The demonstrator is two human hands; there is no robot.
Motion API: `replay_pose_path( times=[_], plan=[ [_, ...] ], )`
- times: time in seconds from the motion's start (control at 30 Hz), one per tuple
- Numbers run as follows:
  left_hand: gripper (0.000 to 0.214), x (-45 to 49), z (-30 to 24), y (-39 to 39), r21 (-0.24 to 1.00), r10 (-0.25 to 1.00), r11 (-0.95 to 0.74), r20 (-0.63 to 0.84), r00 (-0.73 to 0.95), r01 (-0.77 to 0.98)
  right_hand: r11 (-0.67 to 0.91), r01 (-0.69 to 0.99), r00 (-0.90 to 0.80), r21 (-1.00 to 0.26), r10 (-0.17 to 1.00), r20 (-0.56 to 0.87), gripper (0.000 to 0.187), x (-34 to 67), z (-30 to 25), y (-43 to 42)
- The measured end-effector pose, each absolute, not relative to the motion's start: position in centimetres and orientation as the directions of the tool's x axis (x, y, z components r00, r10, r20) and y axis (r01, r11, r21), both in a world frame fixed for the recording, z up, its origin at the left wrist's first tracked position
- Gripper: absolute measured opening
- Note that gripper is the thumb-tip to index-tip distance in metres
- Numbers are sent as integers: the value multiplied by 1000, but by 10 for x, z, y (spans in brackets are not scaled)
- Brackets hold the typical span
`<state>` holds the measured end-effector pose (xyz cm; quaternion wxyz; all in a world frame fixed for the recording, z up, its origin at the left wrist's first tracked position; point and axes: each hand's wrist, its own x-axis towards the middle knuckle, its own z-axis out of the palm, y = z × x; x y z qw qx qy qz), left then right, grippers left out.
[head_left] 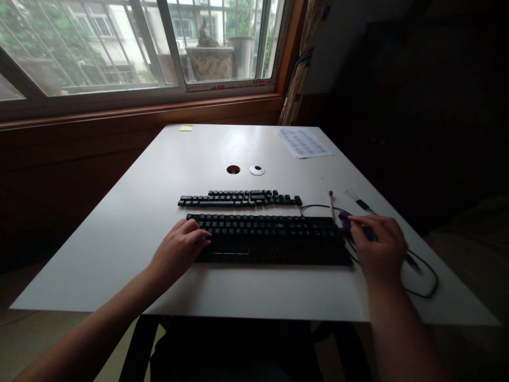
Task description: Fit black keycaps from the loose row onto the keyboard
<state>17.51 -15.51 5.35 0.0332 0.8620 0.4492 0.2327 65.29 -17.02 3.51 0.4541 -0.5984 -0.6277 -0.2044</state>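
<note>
A black keyboard [274,249] lies on the white table. Its upper rows carry keycaps, while the lower part looks dark and bare of them. My left hand [183,241] is at the keyboard's left end, thumb and forefinger pinched together over it; anything between them is too small to make out. Off the right end, my right hand [379,244] is closed on a purple cloth [344,219], which shows at the fingertips and under the palm. Behind the keyboard, loose black keycaps [238,200] are lined up in rows.
A cotton-tipped stick [331,204] and a wire keycap puller [360,201] lie at the right. A black cable [435,286] loops there. Farther back are a round cable hole [233,170], its cover [256,170], printed sheets [305,143] and yellow sticky notes [185,128].
</note>
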Motion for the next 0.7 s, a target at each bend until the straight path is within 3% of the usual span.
replay_pose_path(
  times=[0.7],
  plan=[
    [17,179,67,-154,113,737,-649,337,586,752,205,935,116,-289,594,796,13,649,39,-174]
  ],
)
